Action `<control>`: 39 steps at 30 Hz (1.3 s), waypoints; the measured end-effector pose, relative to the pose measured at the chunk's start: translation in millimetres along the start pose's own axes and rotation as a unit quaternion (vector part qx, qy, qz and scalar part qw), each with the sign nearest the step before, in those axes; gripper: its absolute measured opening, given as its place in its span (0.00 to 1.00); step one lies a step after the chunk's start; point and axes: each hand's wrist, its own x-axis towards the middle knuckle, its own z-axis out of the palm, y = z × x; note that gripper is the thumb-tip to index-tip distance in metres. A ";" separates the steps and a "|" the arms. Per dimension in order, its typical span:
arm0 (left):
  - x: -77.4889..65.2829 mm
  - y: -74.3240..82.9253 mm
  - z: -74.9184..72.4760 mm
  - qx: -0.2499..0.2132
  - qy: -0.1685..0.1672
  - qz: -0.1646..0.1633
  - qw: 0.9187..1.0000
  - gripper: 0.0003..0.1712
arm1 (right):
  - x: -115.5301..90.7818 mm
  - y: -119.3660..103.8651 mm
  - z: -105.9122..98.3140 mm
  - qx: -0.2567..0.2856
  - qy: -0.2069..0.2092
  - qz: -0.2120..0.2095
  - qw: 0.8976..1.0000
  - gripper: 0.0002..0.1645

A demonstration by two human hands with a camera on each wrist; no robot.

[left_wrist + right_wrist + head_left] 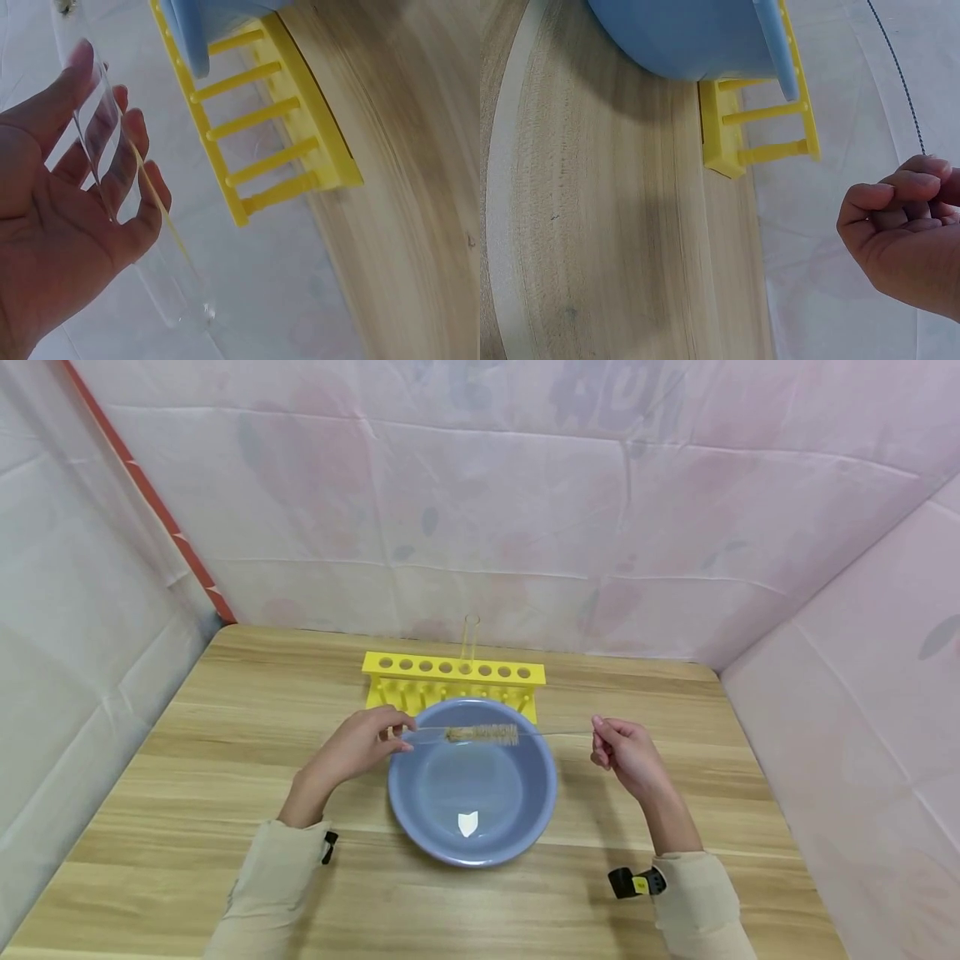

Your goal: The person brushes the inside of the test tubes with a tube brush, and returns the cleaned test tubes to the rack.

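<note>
My left hand (367, 742) holds a clear glass test tube (166, 289) sideways, the fingers and thumb curled round it. A test tube brush (491, 735) with pale bristles lies in line with the tube. Its tip is in the tube's mouth end, while most of the bristles show beyond it. My right hand (626, 753) pinches the far end of the brush's thin twisted wire handle (905, 86). Both tube and brush hang over the back part of a blue basin (399, 810), the hands out at either side.
Behind the basin stands a yellow test tube rack (375, 663) with a row of holes and pegs. One clear test tube (470, 639) stands upright in it. Water in the basin reflects a bright patch. Pale patterned sheets (495, 502) wall the wooden table (247, 693) at back and sides.
</note>
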 end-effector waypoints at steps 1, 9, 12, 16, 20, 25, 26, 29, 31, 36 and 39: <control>0.2 0.9 0.3 0.007 0.002 0.000 1.000 0.12 | 0.2 -0.2 0.4 -0.002 0.000 0.001 1.000 0.22; 1.6 6.6 5.7 0.027 0.023 0.003 0.999 0.13 | 2.1 1.4 6.6 0.001 0.001 -0.003 1.000 0.23; 2.9 9.2 7.4 0.023 0.027 0.002 0.999 0.13 | 2.9 3.4 11.8 0.002 0.001 0.000 1.000 0.24; 4.4 12.5 8.9 0.033 0.034 0.009 0.999 0.12 | 3.3 4.6 19.8 0.000 0.007 0.001 1.000 0.24; 4.5 14.9 9.1 0.041 0.041 0.008 0.998 0.12 | 3.5 4.4 26.6 0.004 0.016 -0.001 1.000 0.24; 4.7 21.2 8.7 0.044 0.047 0.009 0.998 0.12 | 3.3 4.5 32.9 0.013 0.029 0.000 0.999 0.25; 4.8 22.8 8.5 0.045 0.048 0.008 0.998 0.13 | 3.1 4.5 34.1 0.014 0.031 0.000 0.999 0.25; 5.0 25.7 8.5 0.051 0.051 0.001 0.997 0.13 | 2.8 3.8 37.9 0.016 0.035 0.001 0.999 0.25; 5.7 27.0 9.1 0.055 0.054 -0.005 0.997 0.13 | 2.8 3.1 40.9 0.019 0.039 -0.001 0.999 0.25; 9.5 34.1 12.3 0.057 0.045 0.003 0.997 0.13 | 4.4 1.9 54.6 0.012 0.033 -0.001 0.999 0.25; 12.1 39.4 14.8 0.053 0.032 0.004 0.998 0.13 | 5.4 2.4 64.4 0.002 0.022 0.005 1.000 0.26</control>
